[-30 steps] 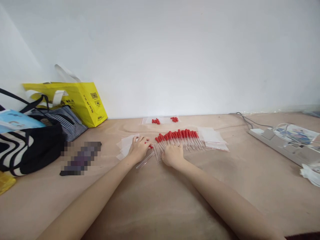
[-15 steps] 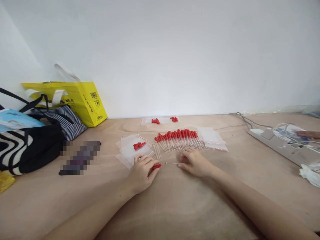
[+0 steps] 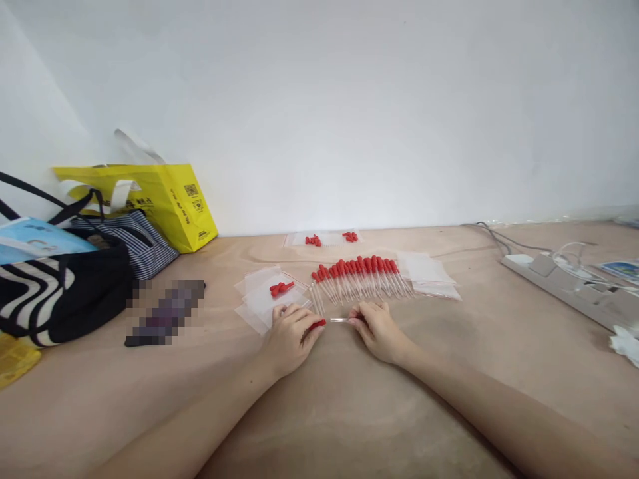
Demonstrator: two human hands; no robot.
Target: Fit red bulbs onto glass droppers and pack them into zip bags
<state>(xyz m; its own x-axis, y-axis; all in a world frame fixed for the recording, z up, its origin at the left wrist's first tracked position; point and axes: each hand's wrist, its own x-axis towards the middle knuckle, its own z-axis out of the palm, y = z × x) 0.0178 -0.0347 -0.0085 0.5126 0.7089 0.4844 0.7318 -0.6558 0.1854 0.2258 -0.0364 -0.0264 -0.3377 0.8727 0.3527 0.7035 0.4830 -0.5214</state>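
Observation:
My left hand [image 3: 292,338] pinches a red rubber dropper bulb [image 3: 317,324], whose end sticks out past the fingertips. Facing it, my right hand [image 3: 377,330] grips a clear glass dropper tube [image 3: 339,320] that points left. A small gap separates tube and bulb. Just beyond my hands lies a row of droppers with red bulbs [image 3: 367,266], tubes toward me. A few bare glass tubes [image 3: 317,299] lie at the row's left end. Loose red bulbs [image 3: 281,289] rest on clear plastic bags [image 3: 254,303] beside my left hand.
More plastic bags [image 3: 429,274] lie right of the row. Near the wall, another bag [image 3: 329,238] carries two small heaps of red bulbs. On the left are a yellow bag [image 3: 184,206], a black bag [image 3: 94,293] and a blurred-out dark object [image 3: 167,313]; a power strip [image 3: 559,289] sits right.
My right hand has moved slightly left and up, and its tube now lies closer to the bulb. The bulb in my left hand is raised a little. Another person's hand at far right is gone.

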